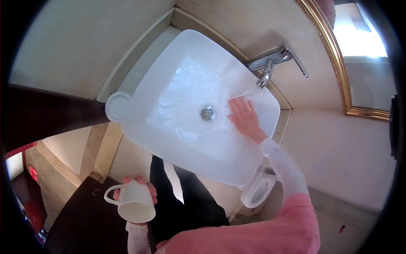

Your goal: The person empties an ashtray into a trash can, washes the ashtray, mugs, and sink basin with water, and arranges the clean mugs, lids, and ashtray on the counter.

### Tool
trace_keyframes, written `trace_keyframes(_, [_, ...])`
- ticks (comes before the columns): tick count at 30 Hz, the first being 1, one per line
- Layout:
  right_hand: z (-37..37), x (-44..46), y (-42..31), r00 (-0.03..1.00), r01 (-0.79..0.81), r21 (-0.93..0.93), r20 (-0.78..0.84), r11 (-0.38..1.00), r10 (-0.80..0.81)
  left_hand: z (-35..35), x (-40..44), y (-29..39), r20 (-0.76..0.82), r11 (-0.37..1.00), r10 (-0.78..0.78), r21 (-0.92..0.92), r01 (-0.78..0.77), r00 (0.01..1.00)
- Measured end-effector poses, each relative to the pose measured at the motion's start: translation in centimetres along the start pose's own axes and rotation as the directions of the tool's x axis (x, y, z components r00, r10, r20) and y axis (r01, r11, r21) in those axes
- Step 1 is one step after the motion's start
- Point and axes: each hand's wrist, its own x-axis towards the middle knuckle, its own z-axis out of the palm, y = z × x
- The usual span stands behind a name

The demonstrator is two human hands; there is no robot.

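White mug (136, 204): gripped by left hand (152, 190).
Right hand (244, 119): held spread near tap (265, 78).
Sink (237, 158): best swept with palm flat.

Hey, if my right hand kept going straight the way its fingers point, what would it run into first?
Probably the water running across the sink, then its far inner wall. The drain looks off to the left of your right hand's line, though depth is unclear.
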Motion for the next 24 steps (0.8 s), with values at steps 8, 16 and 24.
trace_keyframes(8, [-2.4, 10.7, 5.9, 0.906, 0.336, -0.526, -0.047, 0.781, -0.421, -2.3, 0.9, -6.2, 0.033, 0.998, 0.002, 0.06, -0.004, 0.999])
trace_keyframes(16, [-0.6, -0.8, 10.9, 0.92, 0.391, -0.606, 0.239, 0.693, -0.31, -4.0, -0.2, -9.5, 0.125, 0.999, 0.008, -0.032, -0.004, 0.992])
trace_keyframes(24, [-1.2, 11.3, 5.6, 0.869, 0.349, -0.726, 0.015, 0.592, -0.494, -5.5, 0.3, -10.6, 0.228, 0.999, 0.028, -0.025, -0.022, 0.973])
